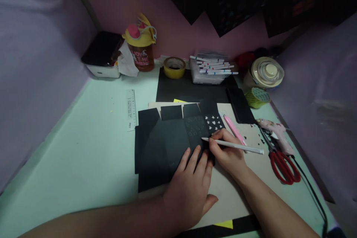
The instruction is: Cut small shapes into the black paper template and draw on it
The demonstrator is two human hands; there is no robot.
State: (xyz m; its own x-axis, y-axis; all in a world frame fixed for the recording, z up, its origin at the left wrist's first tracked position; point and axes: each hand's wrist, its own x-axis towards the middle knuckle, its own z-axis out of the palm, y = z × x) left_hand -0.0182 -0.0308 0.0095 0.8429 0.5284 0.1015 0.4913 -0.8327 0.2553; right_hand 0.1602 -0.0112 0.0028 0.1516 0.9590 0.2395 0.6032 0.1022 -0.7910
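A black card box blank with flaps along its top edge lies flat on a pale sheet. My left hand rests on its lower part, fingers spread. In my right hand is a white pen, its tip touching the card near faint drawn outlines. Small star and heart cutouts show white in the card's right panel, just above my right hand. A pink craft knife lies beyond that hand.
Red-handled scissors and a glue gun lie at right, near a black phone. A ruler is left of the card. Behind stand a bottle, yellow tape, a box of pens and a lidded jar.
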